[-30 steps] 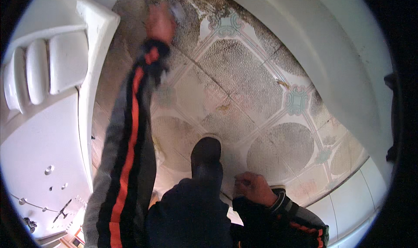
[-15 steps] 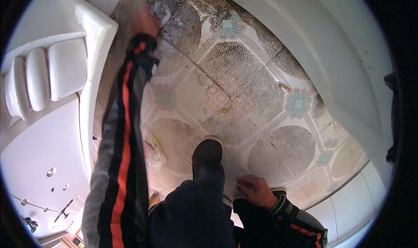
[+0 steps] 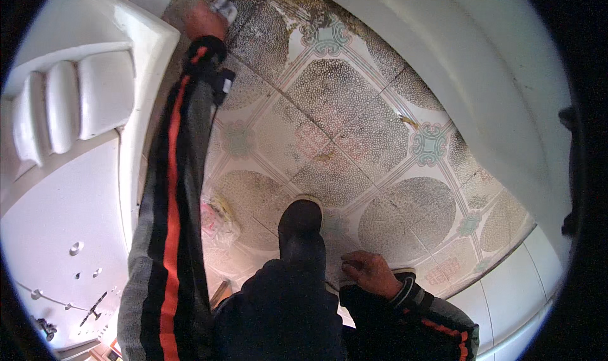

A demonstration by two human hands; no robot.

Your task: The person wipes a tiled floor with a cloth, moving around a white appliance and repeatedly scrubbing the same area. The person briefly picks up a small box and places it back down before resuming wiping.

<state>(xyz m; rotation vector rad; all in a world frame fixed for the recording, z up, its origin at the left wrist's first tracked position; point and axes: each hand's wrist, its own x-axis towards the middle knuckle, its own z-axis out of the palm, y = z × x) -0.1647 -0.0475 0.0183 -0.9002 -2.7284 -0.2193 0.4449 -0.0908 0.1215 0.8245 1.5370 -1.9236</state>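
My left hand [image 3: 206,22] reaches far forward to the upper left and is closed round a crumpled white-grey cloth [image 3: 223,7]. The cloth is down at the dirty far edge of the patterned tile floor [image 3: 351,107]; its underside is hidden. My right hand [image 3: 375,274] rests over my right leg, above the dark shoe. Its fingers are loosely bent, with a gap to the thumb, and nothing shows in them. The floor's round pebbled patches are darkest toward the far side.
A white moulded tub or panel [image 3: 63,190] with ribs and holes stands on the left. A large white curved rim [image 3: 468,63] bounds the floor on the right. A clear plastic wrapper [image 3: 218,221] lies by my left sleeve. My dark shoe [image 3: 301,225] is on the tiles. Brownish scraps [image 3: 408,121] lie on the floor.
My left hand has shifted a little to the left with the cloth. My right hand has barely moved. The whole view has tilted slightly.
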